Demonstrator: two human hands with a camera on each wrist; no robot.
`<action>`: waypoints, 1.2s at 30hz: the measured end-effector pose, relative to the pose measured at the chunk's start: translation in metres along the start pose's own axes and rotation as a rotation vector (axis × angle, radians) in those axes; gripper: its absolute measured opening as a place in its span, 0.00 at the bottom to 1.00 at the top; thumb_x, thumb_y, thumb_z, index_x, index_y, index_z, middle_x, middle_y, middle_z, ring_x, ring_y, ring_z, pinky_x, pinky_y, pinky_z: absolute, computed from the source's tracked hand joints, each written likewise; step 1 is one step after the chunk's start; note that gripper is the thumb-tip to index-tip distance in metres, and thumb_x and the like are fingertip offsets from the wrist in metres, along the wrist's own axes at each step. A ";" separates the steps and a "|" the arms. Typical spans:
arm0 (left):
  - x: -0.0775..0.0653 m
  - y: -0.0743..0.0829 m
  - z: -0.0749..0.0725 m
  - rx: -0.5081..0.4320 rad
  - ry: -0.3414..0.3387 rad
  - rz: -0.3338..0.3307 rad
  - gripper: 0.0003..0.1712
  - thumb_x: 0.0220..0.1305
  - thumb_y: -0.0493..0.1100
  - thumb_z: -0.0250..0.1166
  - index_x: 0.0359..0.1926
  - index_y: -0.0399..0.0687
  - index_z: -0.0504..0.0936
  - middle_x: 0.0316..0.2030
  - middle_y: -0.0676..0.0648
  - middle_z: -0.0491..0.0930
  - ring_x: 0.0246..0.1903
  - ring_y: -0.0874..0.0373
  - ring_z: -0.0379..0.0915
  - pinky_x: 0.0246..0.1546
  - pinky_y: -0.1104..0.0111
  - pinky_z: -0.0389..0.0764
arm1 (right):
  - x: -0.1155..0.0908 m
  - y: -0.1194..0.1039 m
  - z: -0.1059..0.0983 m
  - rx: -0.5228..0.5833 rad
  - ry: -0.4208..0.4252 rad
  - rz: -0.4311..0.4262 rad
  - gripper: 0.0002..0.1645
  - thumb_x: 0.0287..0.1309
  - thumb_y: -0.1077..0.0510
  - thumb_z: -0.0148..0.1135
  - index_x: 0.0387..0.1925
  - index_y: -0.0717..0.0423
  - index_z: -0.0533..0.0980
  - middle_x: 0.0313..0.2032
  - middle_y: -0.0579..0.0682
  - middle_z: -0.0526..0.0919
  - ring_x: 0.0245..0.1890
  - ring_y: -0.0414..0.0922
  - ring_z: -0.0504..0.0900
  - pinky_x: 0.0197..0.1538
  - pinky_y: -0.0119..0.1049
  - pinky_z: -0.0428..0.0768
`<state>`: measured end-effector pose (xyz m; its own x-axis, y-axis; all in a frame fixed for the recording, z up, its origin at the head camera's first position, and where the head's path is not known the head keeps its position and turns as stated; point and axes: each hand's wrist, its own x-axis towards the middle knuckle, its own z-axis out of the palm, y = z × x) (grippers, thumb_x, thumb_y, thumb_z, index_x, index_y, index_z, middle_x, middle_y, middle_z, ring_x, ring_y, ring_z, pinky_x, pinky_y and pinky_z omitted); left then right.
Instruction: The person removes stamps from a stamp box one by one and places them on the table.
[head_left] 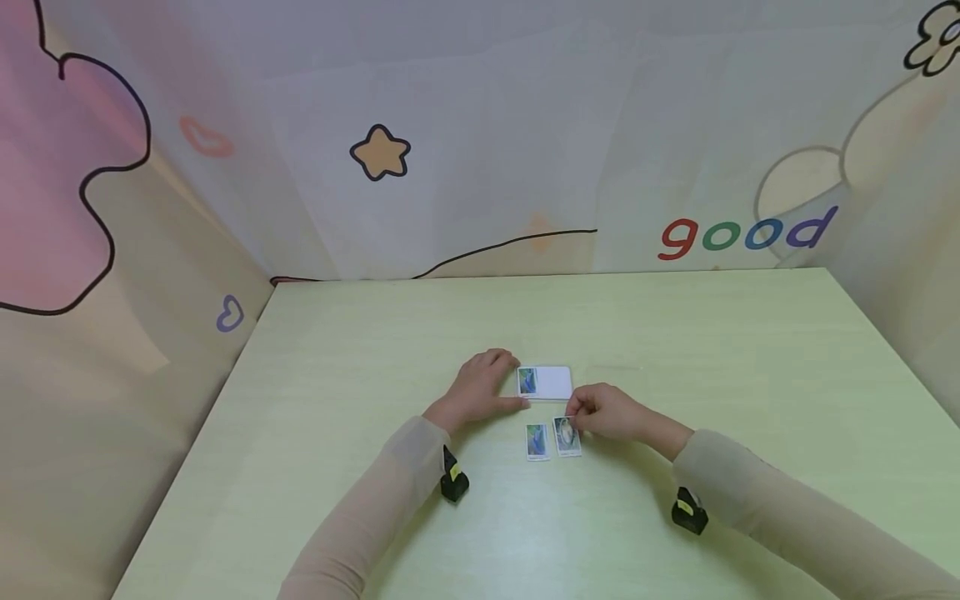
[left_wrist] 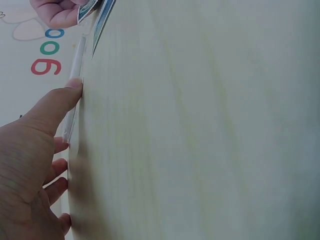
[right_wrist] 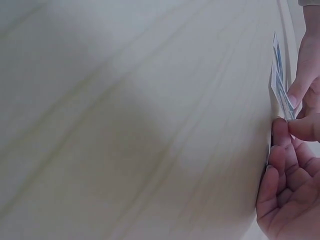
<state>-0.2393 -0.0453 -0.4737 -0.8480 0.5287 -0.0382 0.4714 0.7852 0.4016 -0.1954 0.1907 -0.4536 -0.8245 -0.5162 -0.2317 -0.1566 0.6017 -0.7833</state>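
My left hand (head_left: 483, 387) holds the left end of a flat white board (head_left: 555, 383), thumb on the near edge and fingers around the far left corner. In the left wrist view the thumb (left_wrist: 62, 100) lies along the board's thin edge. A blue-green picture card (head_left: 527, 381) covers the board's left part. My right hand (head_left: 606, 410) pinches the top right corner of a second card (head_left: 567, 437), dark with a pale figure, between thumb and forefinger. In the right wrist view this card (right_wrist: 282, 95) stands tilted. Left of it lies another blue-green card (head_left: 536, 442).
The pale green table (head_left: 337, 500) extends on all sides of the hands. A printed cloth (head_left: 480, 167) with a star and the word "good" hangs along the back and sides. Black wrist cameras (head_left: 453, 477) sit under both sleeves.
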 end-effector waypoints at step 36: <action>-0.001 -0.001 0.001 -0.019 0.010 0.006 0.37 0.57 0.60 0.66 0.62 0.47 0.69 0.64 0.43 0.65 0.65 0.48 0.59 0.67 0.54 0.60 | -0.006 -0.010 0.011 -0.134 0.103 0.008 0.04 0.52 0.66 0.63 0.29 0.60 0.75 0.21 0.45 0.73 0.23 0.39 0.69 0.28 0.30 0.69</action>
<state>-0.2389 -0.0464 -0.4752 -0.8475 0.5302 -0.0268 0.4720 0.7757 0.4189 -0.1826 0.1807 -0.4507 -0.8763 -0.4500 -0.1721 -0.2149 0.6848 -0.6963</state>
